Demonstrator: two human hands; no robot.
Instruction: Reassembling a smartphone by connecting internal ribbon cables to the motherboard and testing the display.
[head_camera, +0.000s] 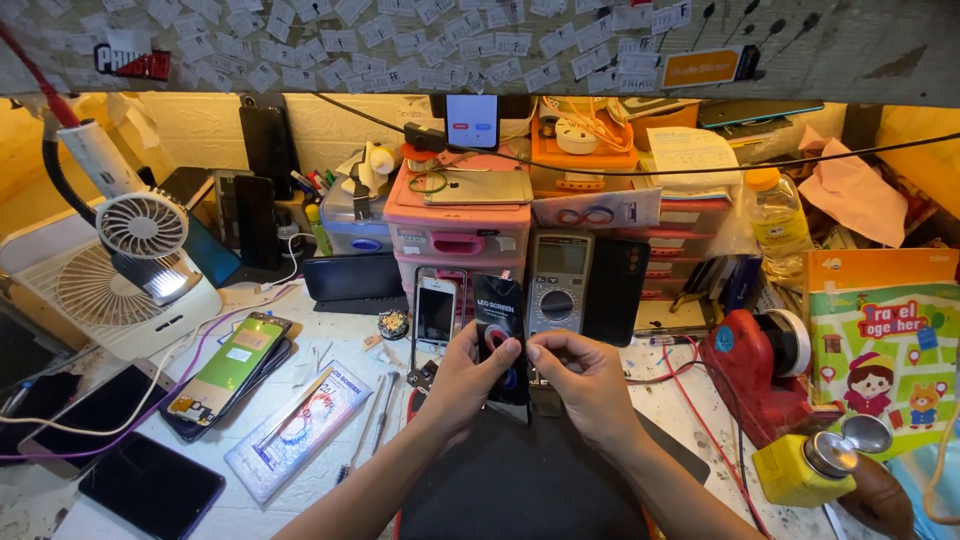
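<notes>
I see my left hand (462, 375) and my right hand (585, 378) meeting over the black mat (520, 480), both pinching a slim black packet (500, 335) that stands upright between them, just below the middle of the view. The left thumb and fingers grip its left edge and lower part, while the right fingertips nip its right edge near the top, so each hand is closed on the packet and none is free; held that way its printed face is turned up toward me. At 12 o'clock from the packet a grey meter (558, 285) leans against the pink drawer box (458, 235), propped so its dial faces me, and a white phone (436, 312) stands beside it at 11 o'clock. The drawers are shut, so I cannot tell what they hold; a gold phone (478, 187) lies on top. At 9 o'clock a phone with a green back (228, 365) lies flat on the bench, beside a long clear packet (295, 430). At 3 o'clock sits a red tape holder (755, 365), and at 4 o'clock a yellow bottle with a metal top (808, 465), its contents hidden. A small white fan (142, 228) stands at 10 o'clock.
</notes>
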